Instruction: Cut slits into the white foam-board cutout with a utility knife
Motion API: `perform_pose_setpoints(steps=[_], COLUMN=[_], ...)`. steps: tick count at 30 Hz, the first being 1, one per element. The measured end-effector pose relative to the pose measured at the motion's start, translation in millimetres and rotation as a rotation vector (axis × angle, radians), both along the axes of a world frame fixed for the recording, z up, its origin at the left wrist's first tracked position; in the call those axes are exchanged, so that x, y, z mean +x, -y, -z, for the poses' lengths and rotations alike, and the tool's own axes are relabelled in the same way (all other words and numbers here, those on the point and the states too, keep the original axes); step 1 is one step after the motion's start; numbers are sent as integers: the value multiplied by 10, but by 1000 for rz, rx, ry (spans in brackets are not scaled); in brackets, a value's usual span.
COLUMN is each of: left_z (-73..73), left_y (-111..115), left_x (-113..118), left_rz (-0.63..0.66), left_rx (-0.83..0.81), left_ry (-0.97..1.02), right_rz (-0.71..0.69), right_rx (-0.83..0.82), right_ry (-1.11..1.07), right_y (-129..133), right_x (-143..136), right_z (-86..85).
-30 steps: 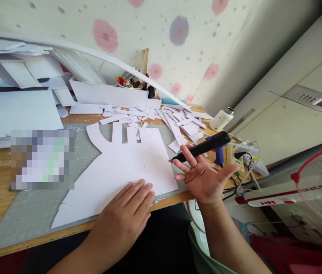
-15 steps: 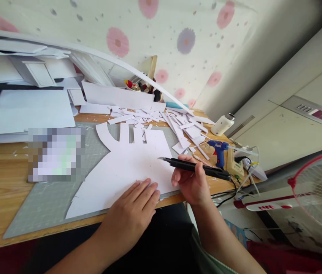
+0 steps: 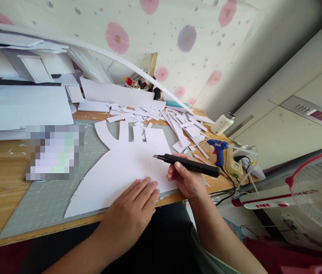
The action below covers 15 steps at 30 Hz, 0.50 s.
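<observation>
A large white foam board sheet (image 3: 115, 171) with a curved left side and notches cut along its far edge lies on the grey cutting mat (image 3: 38, 207). My left hand (image 3: 136, 203) rests flat on the sheet's near edge, fingers stretched out and holding nothing. Over the right part of the sheet, my right hand (image 3: 186, 177) grips a black utility knife (image 3: 191, 163). Its blade is out and points left; I cannot tell whether the tip touches the sheet.
White offcuts (image 3: 183, 129) are heaped behind the mat. A blue glue gun (image 3: 219, 150), a power strip (image 3: 234, 163) and a white bottle (image 3: 222, 123) stand at the right. White boards (image 3: 32, 104) are stacked at the left, near a pixelated object (image 3: 54, 152).
My right hand and the utility knife have moved slightly left, and the knife's back end has dropped a little. My left hand stays in place on the sheet.
</observation>
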<state>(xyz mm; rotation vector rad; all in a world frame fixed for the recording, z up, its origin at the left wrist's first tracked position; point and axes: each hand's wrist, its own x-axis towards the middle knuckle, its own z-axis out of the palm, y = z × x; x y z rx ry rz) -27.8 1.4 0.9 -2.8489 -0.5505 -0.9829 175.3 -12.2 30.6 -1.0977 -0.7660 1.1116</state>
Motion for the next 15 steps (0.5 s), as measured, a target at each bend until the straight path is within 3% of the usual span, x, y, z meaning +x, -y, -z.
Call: perform_pose_setpoints(steps=[4,9,15], left_z=[-8,-3,3], left_y=[-5,-1,7], left_x=[5,4,6], left_rz=[-1,8,7], left_rx=[1,-17,-19], left_ry=[1,-4,-7], right_rz=[96,349,353], right_rx=[26,-48,-52], right_ry=[-20,222,402], right_y=[-82,-160,-167], right_x=[-69,-163,-187], right_z=[-4,58,75])
